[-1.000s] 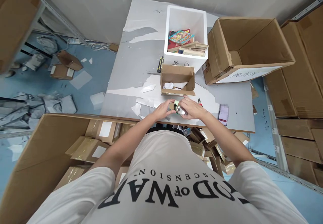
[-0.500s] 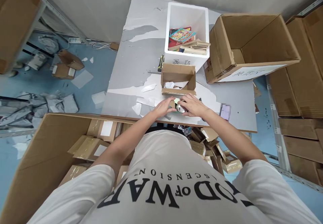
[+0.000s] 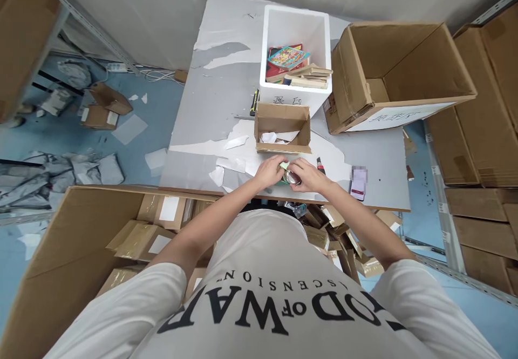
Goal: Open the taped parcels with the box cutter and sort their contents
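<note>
Close to the table's front edge, my two hands meet over a small shiny round object [image 3: 290, 177], whose kind I cannot make out. My right hand [image 3: 306, 174] is closed round its right side. The fingers of my left hand [image 3: 270, 172] pinch a light green piece [image 3: 285, 165] at the object's upper left. Some darker green shows beneath the hands. Just beyond them stands a small open cardboard box [image 3: 282, 146] holding crumpled white paper. A red and black tool, maybe a cutter [image 3: 320, 165], lies to the right of my right hand.
A white foam box [image 3: 297, 92] with books stands behind the small carton, beside a large open cardboard box [image 3: 421, 105]. A phone [image 3: 358, 182] lies at right, a yellow-black cutter [image 3: 254, 102] at left. Paper scraps [image 3: 230, 163] litter the table [image 3: 182, 132]. Cartons [image 3: 145, 240] crowd below.
My left hand has moved right, against the round object, and its fingers have closed on the light green piece. My right hand has shifted slightly, uncovering the red and black tool.
</note>
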A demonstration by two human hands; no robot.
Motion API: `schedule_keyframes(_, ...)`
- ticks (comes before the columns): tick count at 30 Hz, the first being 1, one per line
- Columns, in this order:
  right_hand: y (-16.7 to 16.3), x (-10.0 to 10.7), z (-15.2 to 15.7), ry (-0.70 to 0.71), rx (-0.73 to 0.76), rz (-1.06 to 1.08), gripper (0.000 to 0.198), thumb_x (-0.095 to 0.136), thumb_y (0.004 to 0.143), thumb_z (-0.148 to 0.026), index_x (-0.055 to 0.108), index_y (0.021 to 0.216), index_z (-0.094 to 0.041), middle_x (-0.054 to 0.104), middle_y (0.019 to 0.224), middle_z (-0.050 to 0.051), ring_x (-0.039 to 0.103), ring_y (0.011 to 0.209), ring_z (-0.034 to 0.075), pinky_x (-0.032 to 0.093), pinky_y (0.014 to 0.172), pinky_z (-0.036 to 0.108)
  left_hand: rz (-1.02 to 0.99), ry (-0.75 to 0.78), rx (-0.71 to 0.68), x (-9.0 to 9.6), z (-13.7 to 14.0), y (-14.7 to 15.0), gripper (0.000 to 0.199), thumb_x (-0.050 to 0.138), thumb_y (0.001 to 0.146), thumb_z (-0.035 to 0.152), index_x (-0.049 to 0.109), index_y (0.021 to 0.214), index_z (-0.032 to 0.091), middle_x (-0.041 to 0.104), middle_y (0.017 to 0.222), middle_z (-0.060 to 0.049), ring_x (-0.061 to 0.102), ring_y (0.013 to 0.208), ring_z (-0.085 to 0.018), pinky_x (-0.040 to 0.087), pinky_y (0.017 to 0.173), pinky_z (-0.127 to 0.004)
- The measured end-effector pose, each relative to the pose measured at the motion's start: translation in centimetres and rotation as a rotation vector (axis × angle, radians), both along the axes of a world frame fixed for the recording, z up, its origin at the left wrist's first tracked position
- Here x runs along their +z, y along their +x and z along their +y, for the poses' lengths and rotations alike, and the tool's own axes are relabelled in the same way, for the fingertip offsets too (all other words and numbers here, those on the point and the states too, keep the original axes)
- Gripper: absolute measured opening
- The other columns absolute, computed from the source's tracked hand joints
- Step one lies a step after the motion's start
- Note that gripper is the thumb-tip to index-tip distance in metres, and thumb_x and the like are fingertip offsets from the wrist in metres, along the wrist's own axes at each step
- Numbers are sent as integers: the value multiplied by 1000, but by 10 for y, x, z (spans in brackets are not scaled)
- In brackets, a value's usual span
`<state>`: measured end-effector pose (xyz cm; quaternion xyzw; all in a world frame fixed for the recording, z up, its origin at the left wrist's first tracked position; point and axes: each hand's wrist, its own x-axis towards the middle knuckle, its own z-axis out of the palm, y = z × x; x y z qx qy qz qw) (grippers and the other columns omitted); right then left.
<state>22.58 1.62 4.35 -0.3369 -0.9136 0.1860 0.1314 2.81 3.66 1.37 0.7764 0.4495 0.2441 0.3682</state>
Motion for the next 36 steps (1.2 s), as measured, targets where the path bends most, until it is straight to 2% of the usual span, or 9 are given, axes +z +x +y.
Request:
schedule_keyframes(3, 8, 1, -1, 43, -21, 71, 43, 62, 72, -26, 52, 113, -18, 57, 107, 13, 52, 101, 30, 44, 92, 50, 67, 47, -15, 12, 0, 5, 29, 48, 79, 15, 66, 102, 21, 70, 103, -6, 65, 98, -24, 50, 88, -37)
schedule_keyframes(7, 12, 3, 0, 83, -47, 106, 44, 60, 73, -27, 53, 116, -18, 56, 107, 14, 53, 104, 31, 40, 99, 57, 75, 24, 73, 18, 1, 10, 27, 50, 82, 17, 68, 103, 20, 73, 98, -6, 68, 91, -24, 51, 82, -35)
schedule_keyframes(14, 12, -13, -4, 128, -131, 189, 45, 62, 70, -35, 53, 111, -18, 57, 104, 13, 56, 100, 30, 42, 100, 60, -8, -57, 193, 11, 6, 18, 17, 55, 84, 22, 71, 89, 19, 75, 89, -4, 69, 83, -21, 52, 79, -33)
schedule_keyframes(19, 15, -12, 0, 86, -56, 158, 46, 62, 70, -35, 52, 111, -19, 57, 103, 13, 56, 100, 30, 38, 103, 60, -29, -91, 238, 3, 5, 23, 17, 55, 85, 26, 71, 83, 20, 75, 85, -4, 69, 80, -22, 53, 77, -33)
schedule_keyframes(26, 12, 4, 13, -4, -33, -23, 44, 65, 73, -33, 55, 113, -18, 58, 101, 12, 54, 98, 30, 33, 104, 61, -95, -81, 284, -1, -1, 17, 24, 46, 91, 28, 68, 91, 18, 73, 86, -5, 67, 81, -20, 53, 81, -33)
schedule_keyframes(31, 3, 8, 9, 58, -3, -173, 43, 66, 80, -39, 59, 115, -16, 58, 104, 13, 53, 97, 29, 33, 103, 58, -152, -53, 385, -6, -11, 13, 18, 49, 91, 30, 62, 93, 17, 70, 94, -8, 66, 89, -19, 52, 86, -35)
schedule_keyframes(34, -2, 5, 0, 96, -32, -257, 45, 62, 84, -42, 57, 123, -18, 59, 104, 13, 51, 99, 30, 25, 106, 64, -276, -125, 464, -14, -28, 10, 25, 53, 89, 35, 55, 106, 17, 68, 99, -9, 66, 91, -17, 55, 82, -33)
schedule_keyframes(36, -4, 1, -6, 100, -52, -263, 45, 58, 87, -41, 55, 128, -21, 60, 105, 12, 51, 101, 30, 19, 107, 67, -343, -132, 433, -18, -42, 5, 34, 56, 88, 37, 51, 115, 17, 67, 105, -10, 66, 97, -17, 55, 85, -35)
